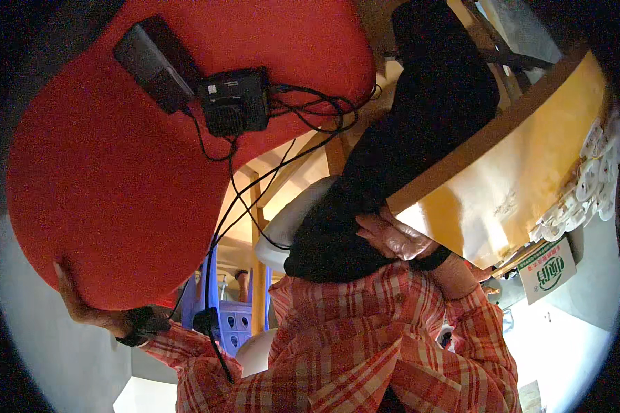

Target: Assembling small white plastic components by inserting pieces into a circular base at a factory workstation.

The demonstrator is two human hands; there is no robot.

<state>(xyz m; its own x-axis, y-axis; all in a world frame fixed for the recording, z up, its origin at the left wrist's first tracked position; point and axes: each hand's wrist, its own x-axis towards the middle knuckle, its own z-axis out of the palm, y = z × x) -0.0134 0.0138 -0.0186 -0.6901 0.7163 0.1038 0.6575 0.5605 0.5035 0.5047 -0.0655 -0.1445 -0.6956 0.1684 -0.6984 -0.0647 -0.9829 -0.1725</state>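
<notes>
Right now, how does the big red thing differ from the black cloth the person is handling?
The red panel is broad, smooth and rounded, and looks stiff; the black cloth is dark, soft and draped in folds. The red panel carries a small black box with cables; the black cloth carries nothing. The left hand props the panel's edge; the right hand presses into the cloth. A hand touches each.

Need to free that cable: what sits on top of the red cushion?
On the red cushion: a black box, a dark flat pack and black cables. Whatever lies beneath the cushion is hidden.
</notes>
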